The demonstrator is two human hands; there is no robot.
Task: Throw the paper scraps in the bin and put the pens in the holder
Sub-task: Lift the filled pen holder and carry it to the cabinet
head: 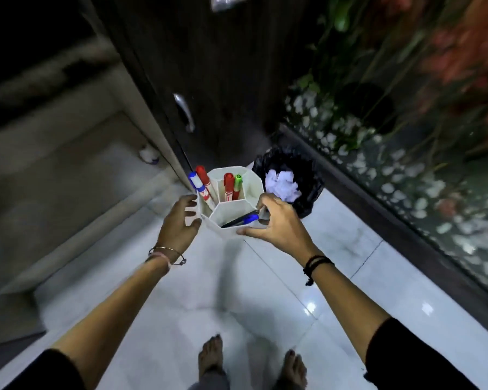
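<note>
Head view, left to right: left hand (178, 220) cups the white holder (231, 198), fingers spread wide against its side. Red, blue and green markers (228, 184) stand in the far compartments. Right hand (276, 220) pinches a blue-capped pen (241, 220) lying in the near compartment. Beyond, the black-lined bin (293, 175) holds crumpled paper scraps (282, 185).

The scene is dimly lit overall. Small bright glare spots are reflected on the glossy floor tiles (312, 306) near the right side. Strong motion blur is seen across the plants (434, 66) and cabinet door (223, 80). Lines are bent by wide-angle distortion towards the edges, and the upper-left corner is lost in darkness.
</note>
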